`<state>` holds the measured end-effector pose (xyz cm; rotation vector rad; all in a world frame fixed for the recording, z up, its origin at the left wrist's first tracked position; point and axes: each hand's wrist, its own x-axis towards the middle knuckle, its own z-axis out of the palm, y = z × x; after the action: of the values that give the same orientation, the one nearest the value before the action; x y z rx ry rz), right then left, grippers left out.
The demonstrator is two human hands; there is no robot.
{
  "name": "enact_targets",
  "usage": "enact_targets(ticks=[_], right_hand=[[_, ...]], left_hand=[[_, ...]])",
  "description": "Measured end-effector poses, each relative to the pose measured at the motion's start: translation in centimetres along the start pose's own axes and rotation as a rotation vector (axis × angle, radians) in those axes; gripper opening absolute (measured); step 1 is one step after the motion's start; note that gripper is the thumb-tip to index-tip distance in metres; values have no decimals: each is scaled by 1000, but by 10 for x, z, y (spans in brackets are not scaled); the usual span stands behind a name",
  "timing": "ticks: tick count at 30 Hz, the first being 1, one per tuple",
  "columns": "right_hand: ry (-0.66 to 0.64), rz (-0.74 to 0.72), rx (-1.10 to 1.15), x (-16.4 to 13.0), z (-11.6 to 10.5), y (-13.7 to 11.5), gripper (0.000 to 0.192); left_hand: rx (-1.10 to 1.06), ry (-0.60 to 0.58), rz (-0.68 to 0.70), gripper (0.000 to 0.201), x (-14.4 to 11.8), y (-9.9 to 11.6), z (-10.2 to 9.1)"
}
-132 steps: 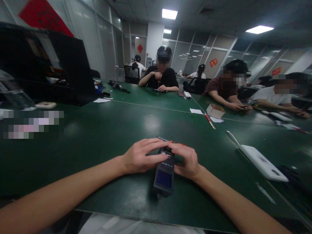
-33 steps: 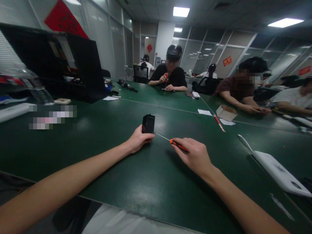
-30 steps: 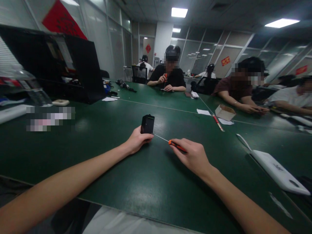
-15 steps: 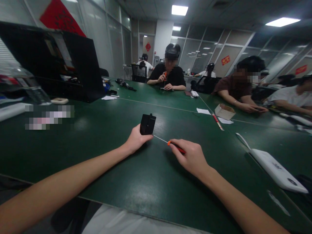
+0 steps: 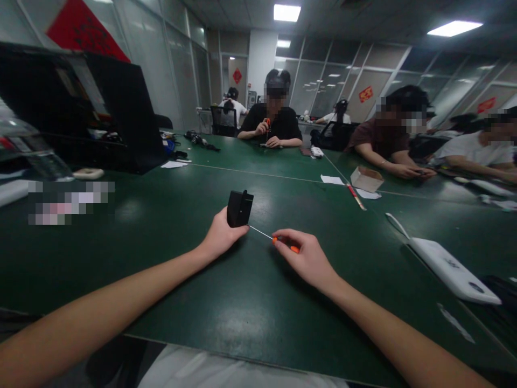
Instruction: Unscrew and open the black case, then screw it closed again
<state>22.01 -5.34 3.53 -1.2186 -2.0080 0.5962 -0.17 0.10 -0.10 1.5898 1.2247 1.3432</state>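
A: Risk check. Left hand (image 5: 220, 240) closed round the base of the small black device (image 5: 239, 208), propping it upright on the green counter (image 5: 250, 302). Right hand (image 5: 304, 257) pinches the orange-handled screwdriver (image 5: 283, 244), thin shaft reaching to the device's lower edge.

B: Failure modes?

A: Tip could skid off and scratch the case or jab the left thumb. Device could tip if the push comes sideways.

B: Screw visible?

A: Can't tell, too small.

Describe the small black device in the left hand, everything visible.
The black device is a small boxy unit, apparently matte plastic, standing upright on the green table, slightly tilted. A small nub protrudes at its top edge. The left hand grips its lower part. The thin metal shaft of the orange-handled screwdriver, held by the right hand, reaches its lower right side.
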Motion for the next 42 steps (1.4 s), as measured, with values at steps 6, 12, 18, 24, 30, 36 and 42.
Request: enact_targets(ticks=[6, 12, 18, 24, 30, 36, 42], right_hand=[[-15, -260, -306, -8, -1, 1, 23], [-14, -226, -327, -9, 0, 0, 23], [-97, 81, -26, -1, -4, -7, 26], [-220, 486, 516, 3, -3, -5, 31], [-321, 714, 934, 7, -2, 4, 21], [-218, 351, 378, -1, 2, 1, 29], [-154, -293, -545, -12, -1, 5, 39]], left_hand=[[-2, -13, 12, 33, 0, 1, 1], [1, -20, 14, 32, -1, 3, 2], [57, -12, 59, 28, -4, 6, 3], [50, -4, 52, 32, -5, 7, 3], [94, -4, 99, 33, -6, 6, 3], [146, -25, 101, 33, -6, 3, 2], [113, -40, 96, 30, -5, 3, 2]])
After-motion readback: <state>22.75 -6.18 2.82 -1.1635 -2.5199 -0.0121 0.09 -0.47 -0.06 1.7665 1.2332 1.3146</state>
